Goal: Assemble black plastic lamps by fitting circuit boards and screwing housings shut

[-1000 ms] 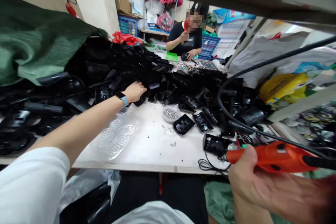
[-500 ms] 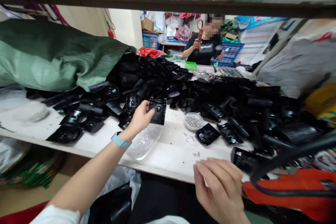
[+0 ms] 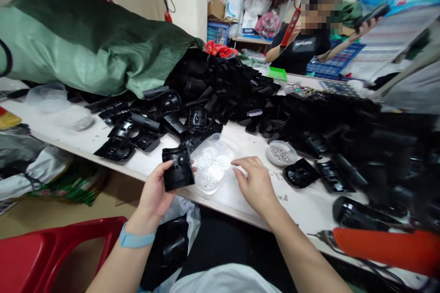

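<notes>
My left hand (image 3: pixel 156 194) grips a black plastic shell (image 3: pixel 178 168), a curved housing piece with a round boss inside, just over the table's front edge. A clear plastic tray (image 3: pixel 227 144) of small transparent parts lies beside it. Over this tray's right side hovers my right hand (image 3: pixel 254 183), thumb and forefinger apart with nothing visible between them. A round tub (image 3: pixel 292 158) of small metal screws stands to the right, and a black shell (image 3: pixel 300 173) lies close to it.
Black plastic parts (image 3: pixel 223 87) are heaped across the table. A green sack (image 3: pixel 103 50) lies at the left. At the right front is an orange electric screwdriver (image 3: pixel 381 245). A red chair (image 3: pixel 44 242) stands below left. A co-worker (image 3: pixel 305 46) holds a tool across the table.
My left hand has brought the shell down and nearer to me. From the near right, my right hand has moved to the tray. My view has shifted.
</notes>
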A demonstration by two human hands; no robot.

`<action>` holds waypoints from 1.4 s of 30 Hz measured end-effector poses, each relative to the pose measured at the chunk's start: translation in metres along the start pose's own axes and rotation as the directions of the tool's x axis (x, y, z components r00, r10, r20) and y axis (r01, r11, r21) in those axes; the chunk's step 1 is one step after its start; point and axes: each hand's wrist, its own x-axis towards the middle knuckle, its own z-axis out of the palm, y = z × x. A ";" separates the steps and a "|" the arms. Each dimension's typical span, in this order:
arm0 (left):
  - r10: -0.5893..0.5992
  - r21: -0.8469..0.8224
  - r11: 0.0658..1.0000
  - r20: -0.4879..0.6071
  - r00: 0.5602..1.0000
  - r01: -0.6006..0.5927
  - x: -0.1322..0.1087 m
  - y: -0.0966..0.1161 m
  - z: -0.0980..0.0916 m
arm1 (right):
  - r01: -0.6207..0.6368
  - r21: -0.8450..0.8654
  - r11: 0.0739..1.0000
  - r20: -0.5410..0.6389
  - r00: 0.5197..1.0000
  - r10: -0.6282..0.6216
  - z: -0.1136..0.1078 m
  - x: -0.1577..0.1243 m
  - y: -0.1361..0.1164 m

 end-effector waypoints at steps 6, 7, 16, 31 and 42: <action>-0.043 -0.060 0.997 0.001 0.999 0.043 -0.004 -0.007 0.009 | -0.020 -0.060 0.998 0.294 0.955 0.037 0.026 0.046 -0.015; -0.057 -0.061 0.997 0.007 0.998 0.057 -0.004 -0.008 0.009 | -0.028 -0.053 0.998 0.299 0.953 0.043 0.028 0.048 -0.015; -0.144 -0.052 0.988 0.042 0.989 0.146 -0.006 -0.018 0.011 | -0.207 0.248 0.946 0.162 0.972 0.171 0.009 0.045 0.005; -0.370 0.040 0.928 0.226 0.901 0.371 -0.039 -0.073 0.057 | 0.043 0.428 0.903 -0.186 0.982 0.041 -0.035 -0.017 -0.015; -0.347 0.062 0.938 0.198 0.917 0.341 -0.044 -0.092 0.063 | 0.142 0.255 0.957 -0.248 0.966 -0.077 -0.039 -0.036 -0.005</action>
